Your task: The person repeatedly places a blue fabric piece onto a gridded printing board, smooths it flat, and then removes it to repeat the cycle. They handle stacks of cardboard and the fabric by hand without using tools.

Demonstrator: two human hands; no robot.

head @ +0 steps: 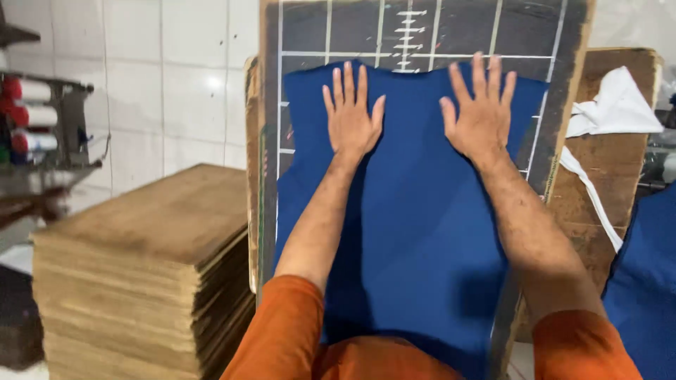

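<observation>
At the far left a rack of thread spools (32, 116) stands by the tiled wall, and nearer in a tall stack of brown boards (144, 271) sits just beside the dark printing board (422, 28) with its white guide lines. On that board lies the blue fabric (412, 239), with the left hand (351, 116) and then the right hand (481, 112) pressed flat on its upper part, fingers spread wide and holding nothing. The step in hand looks like smoothing and squaring the cloth to the guide lines; the next move likely calls for even outward strokes so that no crease stays, while the white cloth (612, 105) rests apart on the wooden board at right.
</observation>
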